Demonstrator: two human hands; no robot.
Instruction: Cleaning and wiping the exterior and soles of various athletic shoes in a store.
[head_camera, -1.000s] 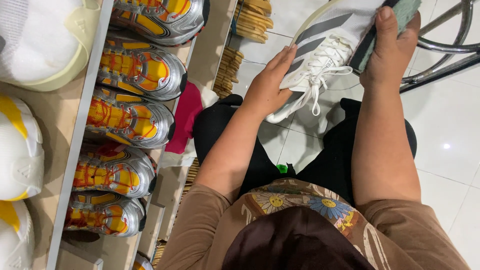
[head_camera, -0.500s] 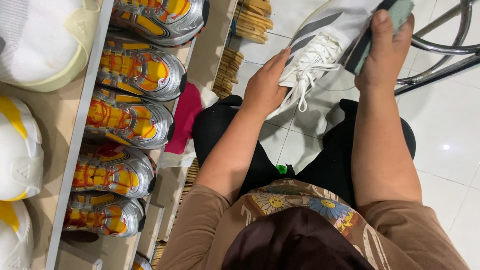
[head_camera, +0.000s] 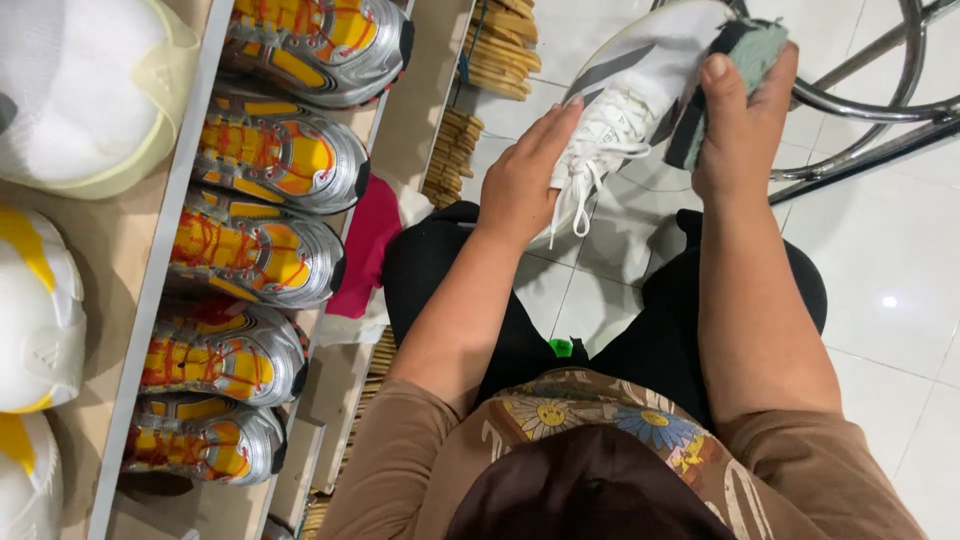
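Head view, left hand: your left hand (head_camera: 520, 180) lies flat and open, fingers together and stretched out, palm resting on the laced top of the white sneaker (head_camera: 630, 90) at upper centre of the frame.
Head view, right hand: your right hand (head_camera: 735, 140) is clamped on a green cleaning block (head_camera: 745, 55) with a dark underside, thumb along its near edge, pressing it to the sneaker's side.
Sneaker: white with grey stripes, tilted, toe toward the top edge, loose white laces (head_camera: 575, 190) hanging below your left hand, held above your black-clad knees (head_camera: 460, 270).
Left of frame: a shelf (head_camera: 160, 260) carries a row of silver, yellow and orange sneakers (head_camera: 260, 255), with white and pale yellow shoes (head_camera: 80, 90) on the far left.
Between shelf and knees: a pink cloth (head_camera: 370, 240) and stacks of wooden pieces (head_camera: 455, 150).
Upper right: chrome tube legs (head_camera: 880, 105) stand on the white tiled floor (head_camera: 890, 260), just beyond your right hand.
Bottom: your brown flowered top (head_camera: 600, 420).
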